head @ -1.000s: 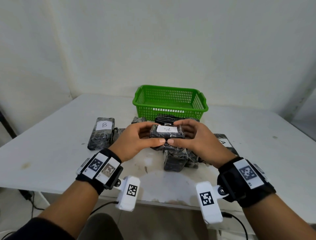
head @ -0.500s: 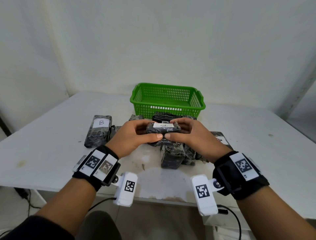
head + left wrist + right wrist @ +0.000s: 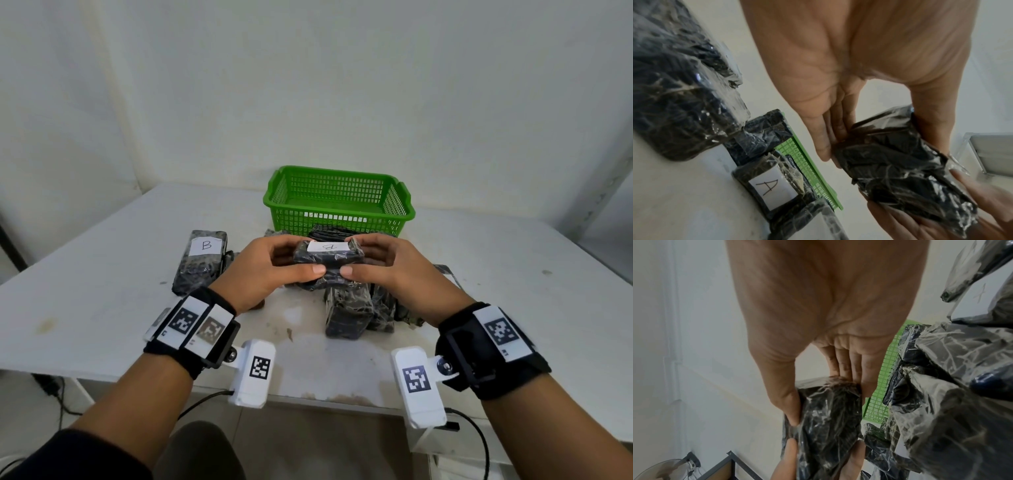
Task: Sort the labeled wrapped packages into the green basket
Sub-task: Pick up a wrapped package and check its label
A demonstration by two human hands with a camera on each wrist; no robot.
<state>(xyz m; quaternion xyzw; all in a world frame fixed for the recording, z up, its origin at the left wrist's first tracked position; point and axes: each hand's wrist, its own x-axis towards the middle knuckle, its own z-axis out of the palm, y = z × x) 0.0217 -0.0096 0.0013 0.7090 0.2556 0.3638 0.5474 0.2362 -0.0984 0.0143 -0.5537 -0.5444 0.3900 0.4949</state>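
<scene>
Both hands hold one black wrapped package [image 3: 328, 256] with a white label on top, lifted above the pile, just in front of the green basket [image 3: 339, 202]. My left hand [image 3: 274, 265] grips its left end, my right hand [image 3: 380, 263] its right end, thumbs at the near edge. The left wrist view shows the package [image 3: 898, 165] between my left hand's fingers [image 3: 826, 139] and thumb; the right wrist view shows the same package [image 3: 828, 415] pinched likewise. The basket looks empty. A package labelled B [image 3: 202, 260] lies at the left, one labelled A [image 3: 772, 186] by the basket.
Several more black wrapped packages [image 3: 349, 308] are piled on the white table [image 3: 102, 308] under and in front of my hands. The table's near edge runs just behind my wrists. A white wall stands behind the basket.
The held package has risen a little and moved slightly toward the basket, with both hands keeping the same grip.
</scene>
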